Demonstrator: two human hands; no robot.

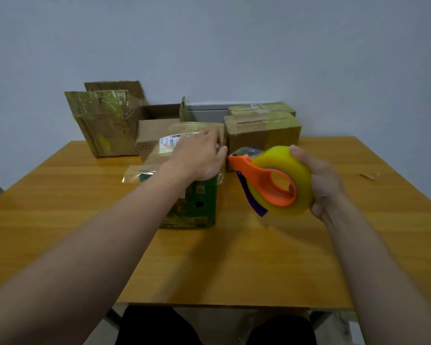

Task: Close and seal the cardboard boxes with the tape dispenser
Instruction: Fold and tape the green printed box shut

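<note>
Left hand lies flat on the light, dentable box; right hand beside it grips the stiff dispenser by its roll.

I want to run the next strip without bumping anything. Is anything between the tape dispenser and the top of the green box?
Nothing visible blocks it. The tape dispenser in the right hand is just right of the green box. Only the left hand lies on the box top, pressing it down.

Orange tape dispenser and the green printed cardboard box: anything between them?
Nothing: in the head view only bare wooden table shows between the orange tape dispenser in the right hand and the green printed cardboard box.
</note>
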